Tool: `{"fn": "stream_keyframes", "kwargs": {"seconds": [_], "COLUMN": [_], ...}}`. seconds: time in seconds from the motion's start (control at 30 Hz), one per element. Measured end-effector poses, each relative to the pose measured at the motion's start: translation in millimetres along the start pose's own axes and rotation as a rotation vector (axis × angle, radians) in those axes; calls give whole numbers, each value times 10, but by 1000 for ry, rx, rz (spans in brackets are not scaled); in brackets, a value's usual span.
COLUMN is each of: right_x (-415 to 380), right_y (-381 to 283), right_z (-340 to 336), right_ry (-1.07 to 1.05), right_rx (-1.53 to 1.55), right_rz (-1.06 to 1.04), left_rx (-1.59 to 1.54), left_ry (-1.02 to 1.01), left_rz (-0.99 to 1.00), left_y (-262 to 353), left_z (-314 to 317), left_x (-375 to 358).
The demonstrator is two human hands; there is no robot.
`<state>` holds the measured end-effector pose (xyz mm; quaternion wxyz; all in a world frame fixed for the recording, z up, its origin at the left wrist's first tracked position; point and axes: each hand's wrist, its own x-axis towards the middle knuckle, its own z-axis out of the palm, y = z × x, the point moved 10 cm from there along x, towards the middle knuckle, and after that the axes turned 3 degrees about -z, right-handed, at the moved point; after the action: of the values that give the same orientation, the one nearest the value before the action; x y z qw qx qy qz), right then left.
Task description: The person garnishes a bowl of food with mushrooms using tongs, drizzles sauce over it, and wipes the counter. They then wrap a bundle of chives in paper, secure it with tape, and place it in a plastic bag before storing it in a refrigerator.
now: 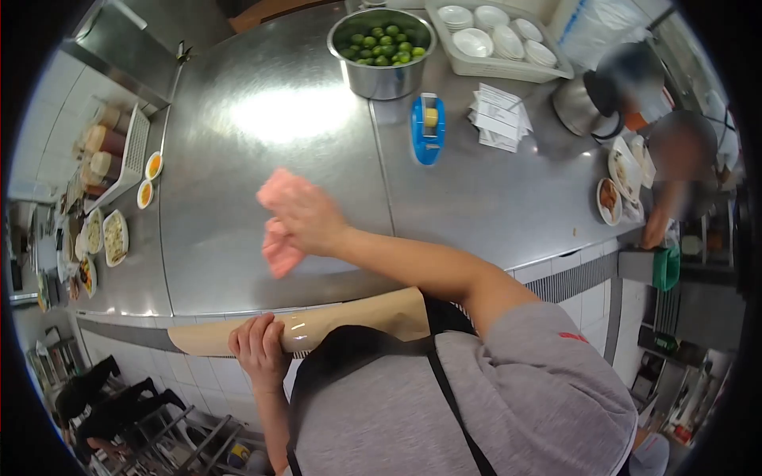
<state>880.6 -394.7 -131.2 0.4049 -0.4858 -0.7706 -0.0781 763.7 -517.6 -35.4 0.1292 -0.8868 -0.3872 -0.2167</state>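
Head cam: R hand (314, 224) is over the counter (214, 258) w/ a bunched pink cloth (280, 252); cloth pokes out at both ends, fingers look part-curled on it, no wide gap. L hand (260, 346) has fingers closed over the top of the brown roll (357, 320), which lies along the counter's near edge, up against the black apron (341, 349).

Risks, imo: roll could slip off the edge or unroll if L grip loosens or the body backs off. A wide R sweep might clip the blue tape disp. (428, 147) or shift the loose papers (499, 117). Damp cloth (can't tell if it is) would mark the roll on contact.

Hard to see: R fingertips, L thumb, roll's underside (apron hides part of its R end). Far-R area blurred, lens rim cuts the edges.
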Motion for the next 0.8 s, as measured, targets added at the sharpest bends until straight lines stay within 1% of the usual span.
{"fn": "stream_keyframes", "kwargs": {"seconds": [0.07,0.13,0.2,0.27,0.37,0.43,0.5,0.57,0.6,0.63,0.67,0.7,0.73,0.77,0.8], "right_x": [-379,-804,-1268,-1646,-2319,-2737,-3066,-3021,-3799,-3988,-4071,-4178,-4158,-3702,-3123], "right_y": [352,661,990,1195,1474,1495,1409,983,1086,827,595,424,436,516,520], "right_z": [-582,-1137,-1657,-2274,-2966,-3333,-3702,-3808,-3746,-3444,-3438,-3366,-3309,-3349,-3463], "right_ry": [-74,-103,-150,-152,-160,-151,-94,-239,-441,-896,-909,-927,-960,-1008,-755], "right_rx": [-29,-207,-291,-582,-764,-836,-947,-1080,-649,-591,-589,-395,-201,-189,-1], "right_rz": [127,222,354,570,792,857,977,890,1577,1465,1443,1477,1486,1427,1682], "left_rx": [-40,-90,-133,-184,-278,-313,-336,-360,-358,-354,-344,-325,-315,-299,-261], "left_ry": [1,38,65,83,84,76,69,73,76,76,75,77,67,38,15], "left_rz": [56,126,199,253,344,382,412,422,411,398,381,347,337,321,273], "left_y": [91,202,347,496,745,890,987,1027,1019,1001,970,925,906,869,804], "left_z": [58,139,207,287,384,424,442,449,464,480,491,498,502,490,460], "left_x": [170,329,494,657,854,950,1002,1041,1054,1052,1047,1069,1079,1030,992]}}
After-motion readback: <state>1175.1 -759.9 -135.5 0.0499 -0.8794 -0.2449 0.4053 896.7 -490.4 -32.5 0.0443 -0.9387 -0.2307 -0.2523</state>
